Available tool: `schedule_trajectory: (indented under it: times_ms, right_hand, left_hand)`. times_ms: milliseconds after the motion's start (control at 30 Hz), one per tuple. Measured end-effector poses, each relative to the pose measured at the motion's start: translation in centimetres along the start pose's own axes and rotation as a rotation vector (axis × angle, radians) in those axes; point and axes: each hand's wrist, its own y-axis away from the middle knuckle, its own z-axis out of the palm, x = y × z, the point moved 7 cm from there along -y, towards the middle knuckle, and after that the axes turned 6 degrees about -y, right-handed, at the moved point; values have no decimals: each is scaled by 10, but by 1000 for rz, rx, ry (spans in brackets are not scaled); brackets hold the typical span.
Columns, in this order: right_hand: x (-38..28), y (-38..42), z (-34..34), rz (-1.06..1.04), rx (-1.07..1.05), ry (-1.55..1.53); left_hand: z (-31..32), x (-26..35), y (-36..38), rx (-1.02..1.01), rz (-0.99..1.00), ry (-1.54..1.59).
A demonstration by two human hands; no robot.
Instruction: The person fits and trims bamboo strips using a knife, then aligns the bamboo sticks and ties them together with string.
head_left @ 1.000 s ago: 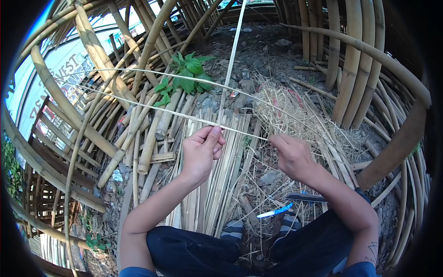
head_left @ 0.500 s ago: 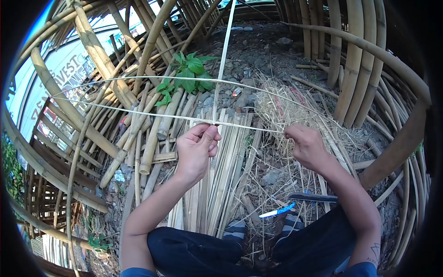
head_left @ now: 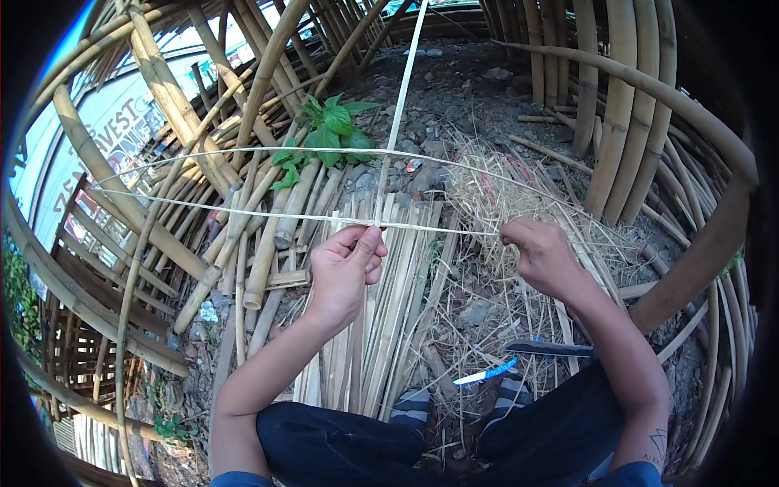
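Observation:
My left hand [head_left: 347, 272] pinches a thin pale bamboo strip [head_left: 243, 213] where a second long strip [head_left: 403, 97] crosses it and runs up out of view. My right hand [head_left: 542, 256] grips the same thin strip at its right end. The strip bends in a long loop out to the left and back over the straw. Both hands hover above a bundle of flat split bamboo slats [head_left: 381, 325] lying on the ground in front of my knees.
A blue-handled knife [head_left: 487, 373] and a dark blade [head_left: 550, 349] lie by my right leg. A heap of dry shavings [head_left: 503, 191] sits ahead, a green leafy plant [head_left: 324, 138] beyond. Thick bamboo poles [head_left: 617, 114] lean all around.
The right hand has moved right and slightly up along the strip, widening the gap between the hands. The looped strip has flattened and the upright strip has shifted a little.

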Motion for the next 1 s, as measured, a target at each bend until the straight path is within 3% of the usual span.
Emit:
schedule_trajectory:
  times_ms: [200,500,567,633,700,767,900,967,1000]
  right_hand:
    - [6,4,7,82,-60,-28]
    - [-14,-5,14,-22,-64,20]
    - [-35,-14,0,-147,104,146]
    - [-44,-31,-1,-215,94,173]
    - [-71,-58,-17,-374,322,264]
    - [-86,-90,-20,-342,383,302]
    - [-61,-139,16,-192,36,245]
    - [-50,-158,30,-188,-155,60]
    - [-51,-162,28,-82,-276,22]
  left_hand:
    - [0,0,1,15,-7,4]
    - [-12,4,-2,87,31,-80]
    - [-12,5,-4,110,51,-78]
    - [-12,4,-4,90,25,-69]
    - [-10,5,-2,84,21,-81]
    - [-1,2,-2,38,10,-80]
    - [1,1,0,78,25,-78]
    - [2,1,0,104,13,-99]
    - [2,2,0,105,16,-109]
